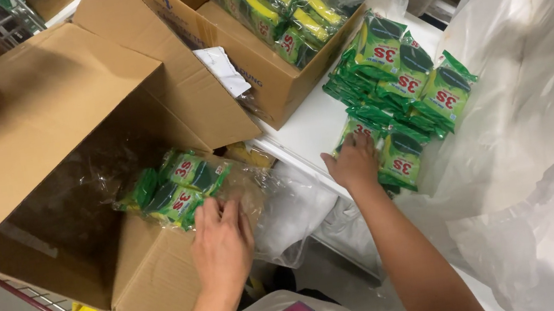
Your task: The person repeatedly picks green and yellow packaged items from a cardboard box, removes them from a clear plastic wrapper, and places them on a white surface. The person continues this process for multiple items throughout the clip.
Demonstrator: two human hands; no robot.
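White shelf (303, 133); hands (221, 248) (354, 164) touch crinkly green packets (391, 87).

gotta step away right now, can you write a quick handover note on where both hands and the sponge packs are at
Left hand: open, fingers on the clear plastic bag of green sponge packs at the mouth of the near cardboard box, which lies on its side.
Right hand: flat on the pile of green packs on the white shelf; nothing gripped.
Done: a good many packs already lie stacked on the shelf.
Left: a few packs are in the bag at the near box; a second open box behind holds more packs in plastic.
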